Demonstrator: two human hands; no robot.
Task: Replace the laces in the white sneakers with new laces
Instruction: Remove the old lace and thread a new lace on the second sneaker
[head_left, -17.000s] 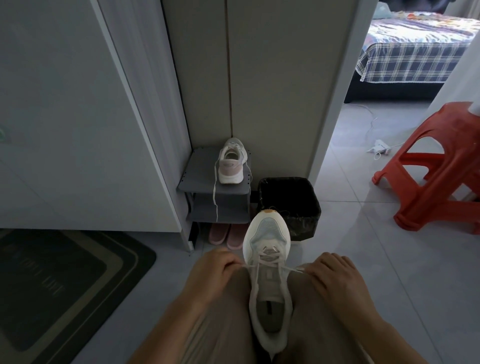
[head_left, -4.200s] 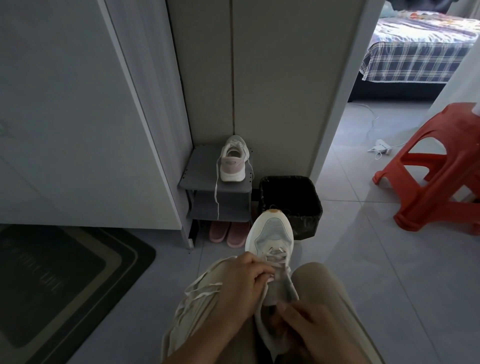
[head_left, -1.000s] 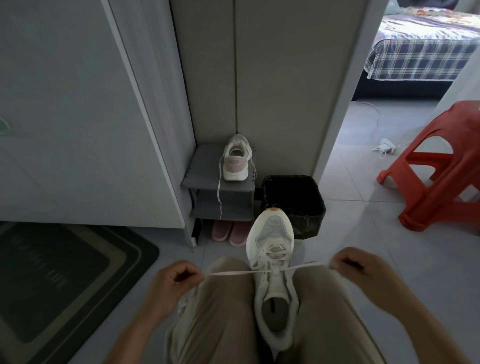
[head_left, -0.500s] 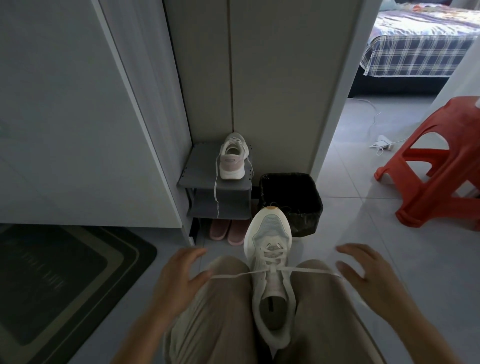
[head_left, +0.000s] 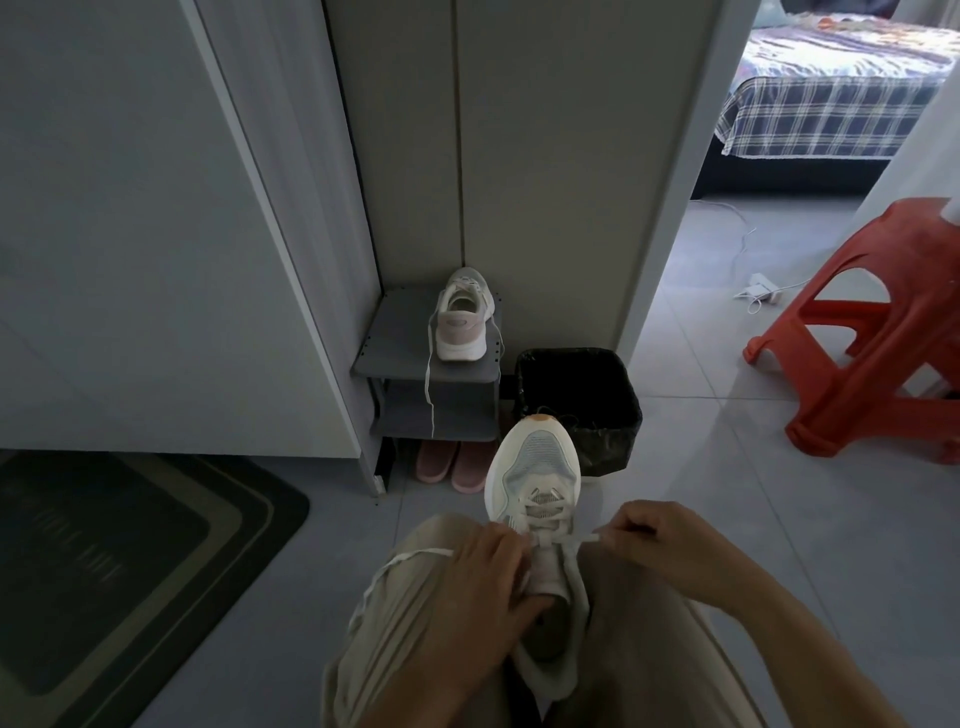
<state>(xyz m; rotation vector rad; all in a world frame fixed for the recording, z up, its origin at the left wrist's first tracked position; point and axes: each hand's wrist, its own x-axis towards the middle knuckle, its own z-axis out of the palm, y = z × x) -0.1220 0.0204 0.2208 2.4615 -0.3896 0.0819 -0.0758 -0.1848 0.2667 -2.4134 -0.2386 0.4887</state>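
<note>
Head view: white mesh sneaker (head_left: 535, 499) wedged btwn knees, toe fwd. Left hand (head_left: 480, 582) closed on sneaker's tongue/collar. Right hand (head_left: 660, 535) pinches flat white lace (head_left: 582, 539) end, just right of eyelets.

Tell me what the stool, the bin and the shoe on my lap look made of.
Stool: glossy orange-red moulded plastic, judging by its sheen. Bin: dark, wrinkled shiny liner; the body's material is unclear. Shoe: probably mesh toe panel with smooth synthetic overlays.

One sneaker (head_left: 532, 483) lies between the knees; another (head_left: 464, 322) sits on the shelf (head_left: 395, 343), left of the bin (head_left: 597, 415).
</note>
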